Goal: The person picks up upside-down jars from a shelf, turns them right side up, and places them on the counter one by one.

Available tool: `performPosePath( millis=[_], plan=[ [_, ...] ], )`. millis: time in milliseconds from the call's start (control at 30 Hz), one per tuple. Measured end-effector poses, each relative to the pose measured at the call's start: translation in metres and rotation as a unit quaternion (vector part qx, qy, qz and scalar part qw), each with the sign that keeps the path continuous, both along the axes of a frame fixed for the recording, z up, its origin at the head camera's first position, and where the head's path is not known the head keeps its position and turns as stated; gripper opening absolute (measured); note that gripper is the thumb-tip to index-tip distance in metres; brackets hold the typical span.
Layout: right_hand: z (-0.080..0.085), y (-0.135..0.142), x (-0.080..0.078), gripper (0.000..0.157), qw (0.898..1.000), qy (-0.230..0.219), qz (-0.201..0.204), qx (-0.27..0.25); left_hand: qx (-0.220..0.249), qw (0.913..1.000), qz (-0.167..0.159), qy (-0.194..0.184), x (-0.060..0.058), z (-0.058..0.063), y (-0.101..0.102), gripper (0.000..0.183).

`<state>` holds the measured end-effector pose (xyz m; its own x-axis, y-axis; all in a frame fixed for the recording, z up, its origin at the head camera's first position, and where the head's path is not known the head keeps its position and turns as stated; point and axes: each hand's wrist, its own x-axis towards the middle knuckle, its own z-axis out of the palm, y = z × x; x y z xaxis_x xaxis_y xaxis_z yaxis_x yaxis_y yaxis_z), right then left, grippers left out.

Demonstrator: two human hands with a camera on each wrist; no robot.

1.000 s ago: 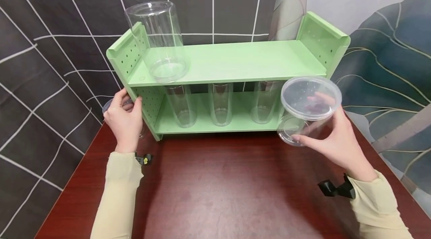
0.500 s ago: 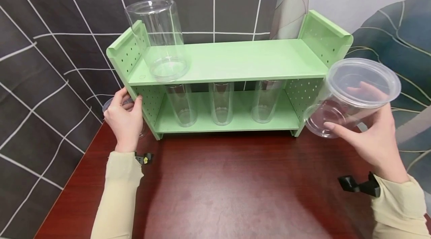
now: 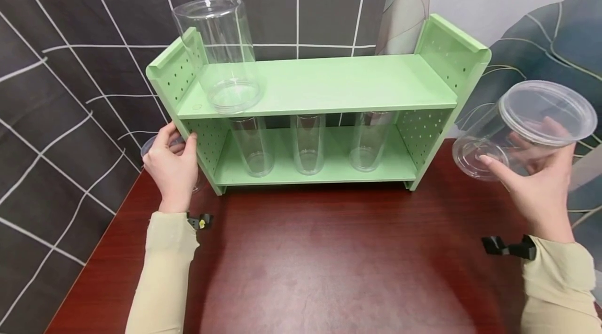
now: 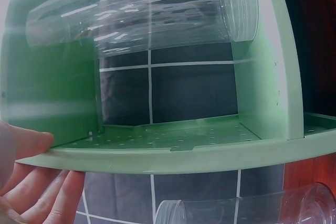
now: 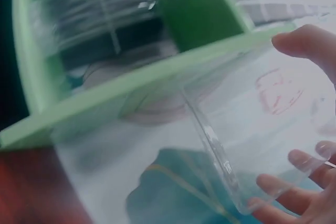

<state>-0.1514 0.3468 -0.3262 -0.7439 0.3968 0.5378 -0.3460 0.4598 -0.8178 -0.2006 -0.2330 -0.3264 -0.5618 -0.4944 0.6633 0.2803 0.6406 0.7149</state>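
My left hand (image 3: 171, 172) grips the left side panel (image 3: 176, 75) of a green two-tier shelf rack (image 3: 329, 83). In the left wrist view the thumb (image 4: 31, 140) lies on the panel's inner side and the fingers (image 4: 60, 198) on its outer side. Off to the right, my right hand (image 3: 541, 187) holds a clear plastic jar (image 3: 550, 109) in the air, tilted, its pale translucent round end up. Thumb and fingers lie around the jar's side. It is apart from the rack's right side panel (image 3: 453, 62).
One large clear jar (image 3: 218, 46) stands at the left of the top tier. Three narrower clear containers (image 3: 309, 146) stand on the lower tier. Another clear container (image 3: 148, 145) is outside the left panel, partly behind my left hand. A dark tiled backdrop (image 3: 324, 15) rises behind.
My right hand has carried the jar to the right, from in front of the rack's right end to beyond it, and slightly up. My left hand keeps its grip on the panel.
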Motion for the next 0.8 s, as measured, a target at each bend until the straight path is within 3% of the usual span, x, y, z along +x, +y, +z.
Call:
performPosePath(
  millis=[300, 533, 800],
  plan=[
    [-0.039, 0.016, -0.040, 0.095, 0.995, -0.083, -0.041, -0.023, -0.003, 1.0000, -0.003, -0.004, -0.001, 0.001, 0.000, 0.029],
    [-0.078, 0.033, -0.079, 0.097, 0.987, -0.141, -0.075, -0.001, -0.005, 1.0000, 0.000, -0.003, -0.001, 0.002, 0.000, 0.029],
    [-0.103, 0.035, -0.103, 0.102, 0.975, -0.206, -0.083, -0.013, -0.002, 1.0000, -0.001, -0.007, 0.001, 0.001, 0.000, 0.028]
  ],
)
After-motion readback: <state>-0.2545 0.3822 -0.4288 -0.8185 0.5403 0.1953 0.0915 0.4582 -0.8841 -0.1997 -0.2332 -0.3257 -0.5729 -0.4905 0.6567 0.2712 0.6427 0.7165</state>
